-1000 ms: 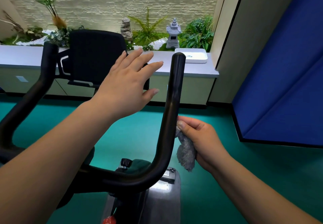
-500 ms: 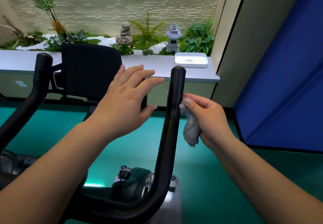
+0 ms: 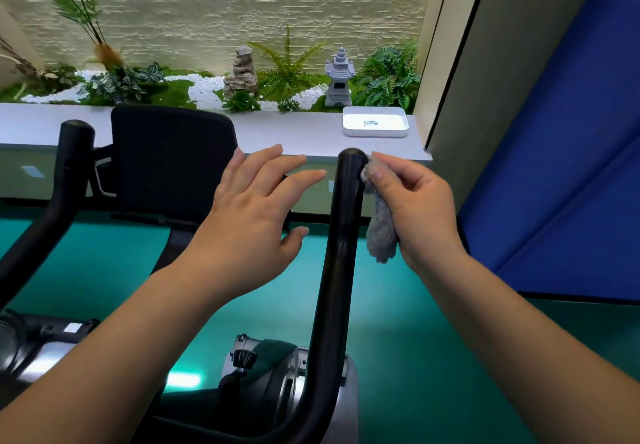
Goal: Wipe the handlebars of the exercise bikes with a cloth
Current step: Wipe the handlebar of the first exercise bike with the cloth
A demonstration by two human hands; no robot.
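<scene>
The black right handlebar of an exercise bike rises upright in the middle of the view. My right hand pinches a small grey cloth and presses its top against the right side of the bar, just below the tip. The rest of the cloth hangs down beside the bar. My left hand hovers to the left of the bar with fingers spread, touching nothing. The black left handlebar stands at the far left.
A black console screen sits between the bars. The bike's grey and green body is below. Behind runs a grey ledge with a white tray, plants and a stone lantern. Blue mats lean at the right.
My right hand has slid the cloth up the right handlebar from its lower part to just under the tip. My left hand stayed spread beside the bar.
</scene>
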